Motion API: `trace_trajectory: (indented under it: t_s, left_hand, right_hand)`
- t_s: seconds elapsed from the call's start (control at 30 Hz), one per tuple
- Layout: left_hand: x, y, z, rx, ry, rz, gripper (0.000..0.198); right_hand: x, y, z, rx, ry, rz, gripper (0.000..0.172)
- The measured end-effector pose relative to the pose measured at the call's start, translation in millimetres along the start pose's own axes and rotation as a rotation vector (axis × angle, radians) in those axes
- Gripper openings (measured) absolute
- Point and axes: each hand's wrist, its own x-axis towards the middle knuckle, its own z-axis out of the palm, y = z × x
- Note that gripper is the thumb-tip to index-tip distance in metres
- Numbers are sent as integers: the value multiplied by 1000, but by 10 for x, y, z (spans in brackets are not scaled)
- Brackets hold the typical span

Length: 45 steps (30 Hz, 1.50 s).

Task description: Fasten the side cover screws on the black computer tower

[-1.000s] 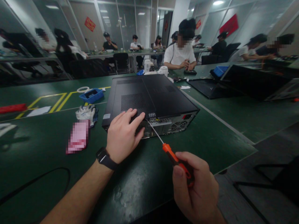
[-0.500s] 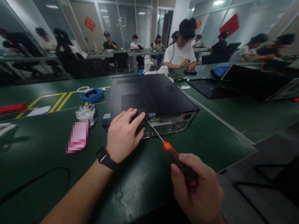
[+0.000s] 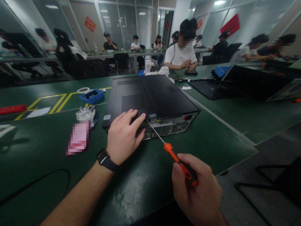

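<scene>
A black computer case (image 3: 162,94) lies flat on the green table, its back panel with fan grille and ports facing me. My left hand (image 3: 124,135) rests over the case's near edge, fingers spread on the top and thumb down by the back panel. In my right hand (image 3: 197,185) is a screwdriver (image 3: 172,153) with an orange and dark handle, gripped between thumb and fingers. Its thin shaft slants up to the left, and the tip meets the back panel's upper edge beside my left hand. Whatever the tip touches is too small to make out.
Left of the case are work gloves (image 3: 87,114), a blurred pink item (image 3: 78,138), a blue tray (image 3: 92,96) and a tape roll (image 3: 83,90). Behind it stand white bottles (image 3: 147,66). Another opened case (image 3: 256,81) is at right. A person (image 3: 181,56) sits opposite.
The screwdriver handle has turned about its axis in my right hand, showing more orange now. Its tip stays at the same spot. My left hand has not moved on the case.
</scene>
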Motion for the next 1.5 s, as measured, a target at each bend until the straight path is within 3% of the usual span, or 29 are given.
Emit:
trace_trajectory:
  t_s: [0.2, 0.4, 0.6, 0.8, 1.03, 1.27, 1.5]
  left_hand:
    - [-9, -11, 12, -8, -1, 2, 42]
    - [-9, -11, 11, -9, 0, -1, 43]
    - [-5, -14, 8, -8, 2, 2, 42]
    - [-8, -13, 12, -9, 0, 0, 42]
    - [-7, -9, 11, -7, -1, -2, 42]
    - [-8, -12, 14, -17, -6, -6, 44]
    - [-10, -3, 5, -4, -5, -4, 43]
  right_hand:
    - [1, 21, 6, 106, -9, -74, 29]
    - [-1, 32, 3, 51, -18, -69, 16]
    - [17, 34, 5, 109, -24, -79, 26]
    - [19, -12, -10, 23, -18, -47, 17]
    - [6, 27, 8, 61, -5, -71, 23]
    - [17, -7, -26, 2, -16, -33, 15]
    - [10, 15, 11, 86, -5, -66, 27]
